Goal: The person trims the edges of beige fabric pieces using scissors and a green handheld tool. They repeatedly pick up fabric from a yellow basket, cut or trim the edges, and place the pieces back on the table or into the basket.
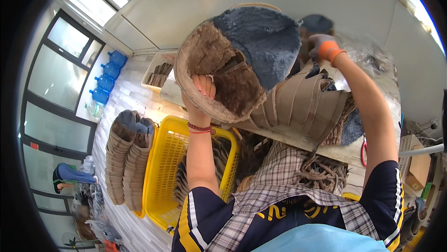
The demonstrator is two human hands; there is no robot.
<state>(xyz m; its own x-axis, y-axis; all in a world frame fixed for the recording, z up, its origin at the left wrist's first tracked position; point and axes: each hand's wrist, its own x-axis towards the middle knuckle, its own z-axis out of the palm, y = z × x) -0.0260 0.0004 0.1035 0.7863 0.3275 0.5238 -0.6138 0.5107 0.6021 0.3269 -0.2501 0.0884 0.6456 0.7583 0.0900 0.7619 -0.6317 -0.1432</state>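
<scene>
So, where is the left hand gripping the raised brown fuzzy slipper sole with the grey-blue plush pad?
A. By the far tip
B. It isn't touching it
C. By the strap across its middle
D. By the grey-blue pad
C: the left hand has its fingers curled around the strap across the middle of the brown fuzzy slipper sole, clear of the grey-blue plush pad.

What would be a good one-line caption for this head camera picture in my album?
Left hand lifts a fuzzy brown and blue slipper sole above a yellow basket; right hand reaches across the table.
</scene>
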